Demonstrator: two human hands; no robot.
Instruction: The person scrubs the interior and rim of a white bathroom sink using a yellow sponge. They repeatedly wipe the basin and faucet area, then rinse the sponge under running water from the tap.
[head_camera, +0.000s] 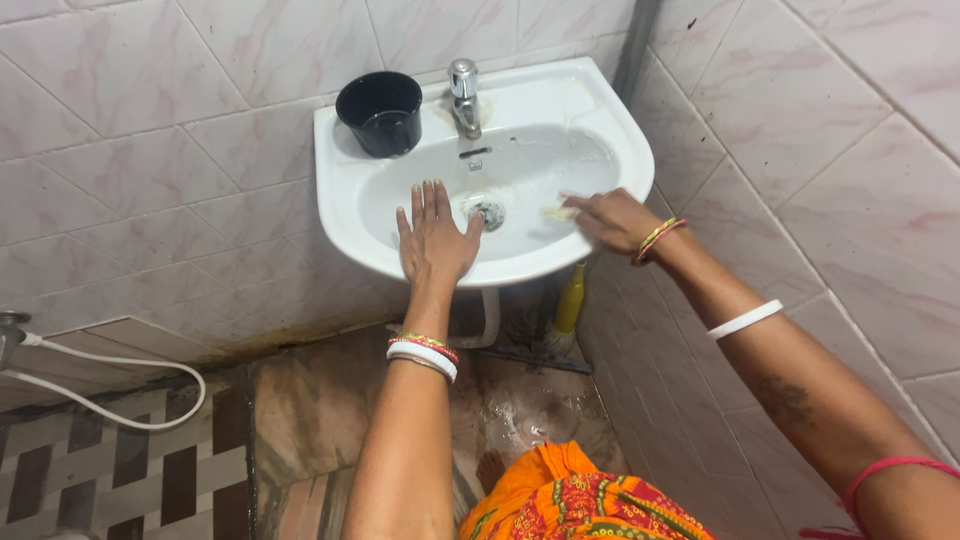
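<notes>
A white wall-mounted washbasin (610, 110) hangs in a tiled corner. My left hand (434, 236) lies flat and open on the basin's front rim, fingers spread toward the drain (489, 212). My right hand (612, 220) reaches into the bowl from the right, its fingers closed on a small pale scrubbing pad (558, 212) pressed against the wet inner wall. Both wrists wear bangles. A chrome tap (464, 95) stands at the back of the basin.
A black plastic mug (380, 112) sits on the basin's left rear ledge. A yellow-handled brush (568, 305) leans under the basin. A white hose (120, 385) runs along the left wall. The floor below is wet tile; orange patterned cloth (570, 500) shows at the bottom.
</notes>
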